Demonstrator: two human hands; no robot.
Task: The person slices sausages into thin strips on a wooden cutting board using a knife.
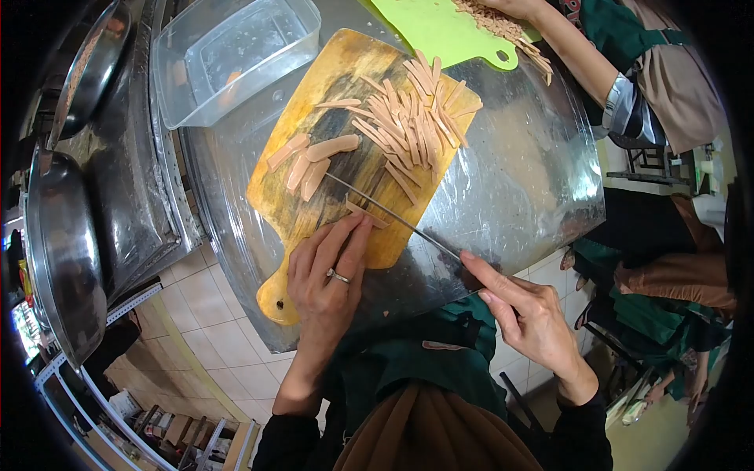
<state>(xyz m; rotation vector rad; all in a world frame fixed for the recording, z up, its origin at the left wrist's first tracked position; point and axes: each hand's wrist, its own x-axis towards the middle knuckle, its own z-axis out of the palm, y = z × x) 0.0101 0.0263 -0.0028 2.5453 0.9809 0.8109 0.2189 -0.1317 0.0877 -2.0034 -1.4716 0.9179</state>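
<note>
A wooden cutting board point(271, 169) lies at a slant on the metal table. My left hand point(328, 275), a ring on one finger, presses its fingertips on a sausage slice point(367, 213) near the board's lower part. My right hand point(522, 310) grips the handle of a long knife point(393, 213), whose thin blade crosses the board just above that slice. Beyond the blade, to the left, lie several thicker sausage pieces point(333, 147). A heap of thin sausage strips point(408, 118) covers the board's upper right.
A clear plastic container point(236, 59) stands at the upper left. A co-worker's hand and arm point(577, 47) reach over a green cutting board point(440, 35) with chopped pieces at the upper right. Metal bowls point(67, 251) are at the far left; other people are at the right.
</note>
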